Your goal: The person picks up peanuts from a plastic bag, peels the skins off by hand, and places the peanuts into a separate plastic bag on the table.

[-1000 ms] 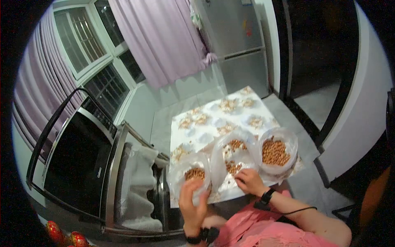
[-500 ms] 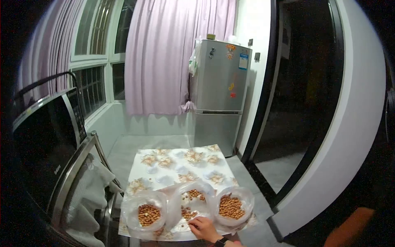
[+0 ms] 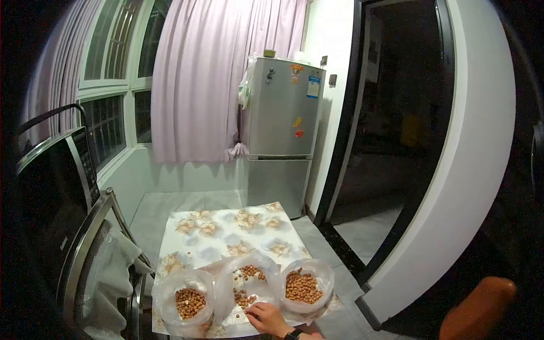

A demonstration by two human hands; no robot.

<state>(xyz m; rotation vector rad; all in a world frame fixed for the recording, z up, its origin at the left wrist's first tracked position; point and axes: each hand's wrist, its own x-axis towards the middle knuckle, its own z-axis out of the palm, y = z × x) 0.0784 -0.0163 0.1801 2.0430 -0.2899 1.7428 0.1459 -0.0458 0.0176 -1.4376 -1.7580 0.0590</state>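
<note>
My right hand (image 3: 266,320), with a dark watch (image 3: 293,334) at the wrist, reaches from the lower right over the front of the middle plastic bag (image 3: 228,280). Its fingers are bent and drawn together beside a small heap of brown nuts (image 3: 243,298) that look like peanuts. What the fingertips pinch, I cannot tell. A second scattering of nuts (image 3: 250,273) lies farther back in this bag. To the left, an open translucent bag (image 3: 164,294) holds a pile of nuts (image 3: 190,303). Another bag (image 3: 327,277), on the right, holds a larger pile (image 3: 303,287). My left hand is out of view.
The bags stand along the near side of a low table with a floral cloth (image 3: 198,249). Beyond it is a silver fridge (image 3: 286,113) beside pink curtains (image 3: 195,85). A metal rack (image 3: 85,238) with a black appliance (image 3: 48,209) stands left; a dark doorway (image 3: 391,124) opens right.
The whole view has shifted, so the table and bags now sit farther left in it. My right hand stays at the front of the middle bag, fingers still bent.
</note>
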